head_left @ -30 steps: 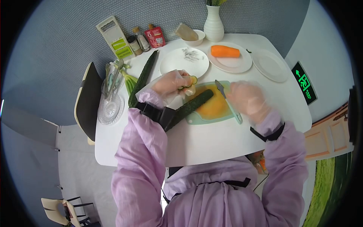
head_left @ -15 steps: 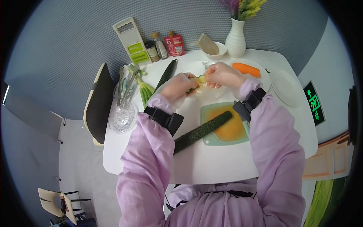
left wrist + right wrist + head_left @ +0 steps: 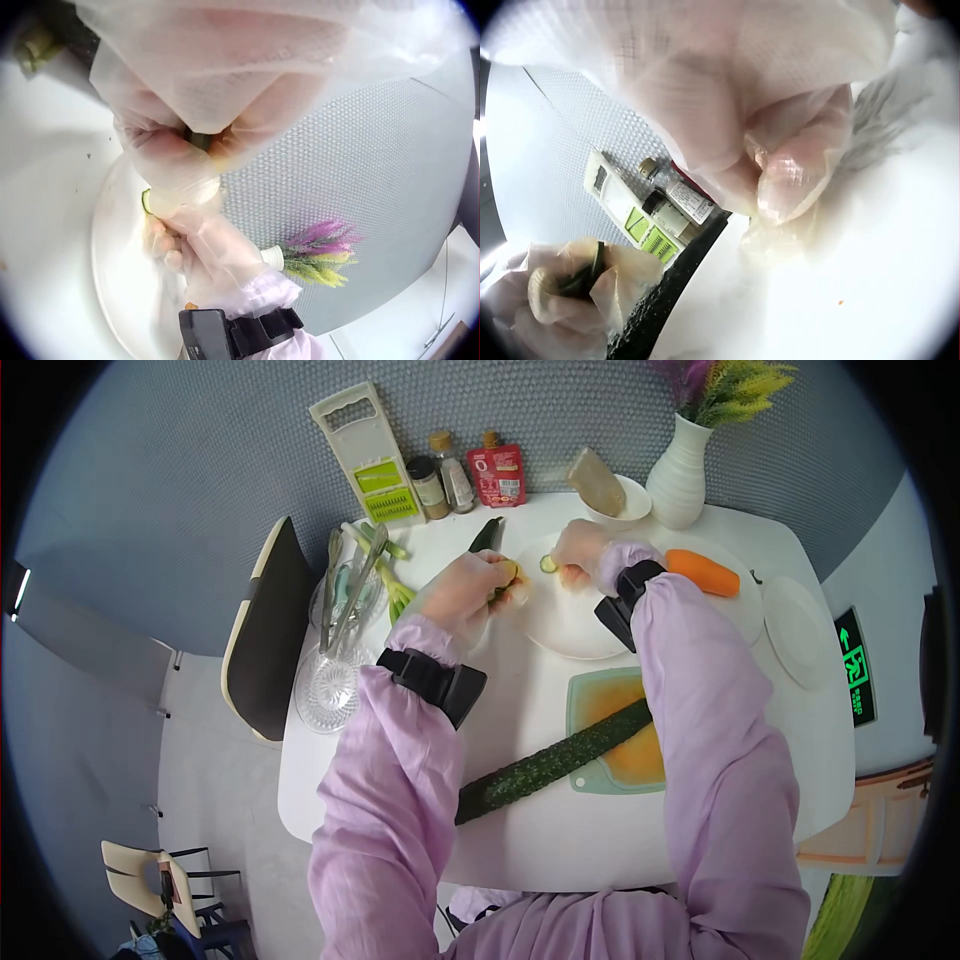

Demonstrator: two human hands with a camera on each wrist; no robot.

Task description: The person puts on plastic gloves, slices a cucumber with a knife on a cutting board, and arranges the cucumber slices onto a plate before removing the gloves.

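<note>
My gloved left hand (image 3: pixel 462 595) holds a few cucumber slices (image 3: pixel 592 270) in its curled fingers, over the left edge of a white plate (image 3: pixel 570 640). Above that plate, the fingertips of my gloved right hand (image 3: pixel 580 550) pinch a single cucumber slice (image 3: pixel 548 564); its green rim also shows in the left wrist view. A long cucumber (image 3: pixel 560 758) lies slantwise in front of me, its far end on a green cutting board (image 3: pixel 585 710) stained orange. The right sleeve covers part of the board.
Behind the left hand lies another cucumber (image 3: pixel 487 535). To the right, a peeled carrot (image 3: pixel 703 572) rests on a plate beside another white plate (image 3: pixel 800 630). Scallions (image 3: pixel 398 595), tongs (image 3: pixel 355 590) and glass dishes (image 3: pixel 328 695) are at left. A grater (image 3: pixel 370 455), jars and a vase (image 3: pixel 680 475) line the back.
My right hand has come from beside the knife and board up to the left hand, then moved slightly right with a cucumber slice. The head view has shifted.
</note>
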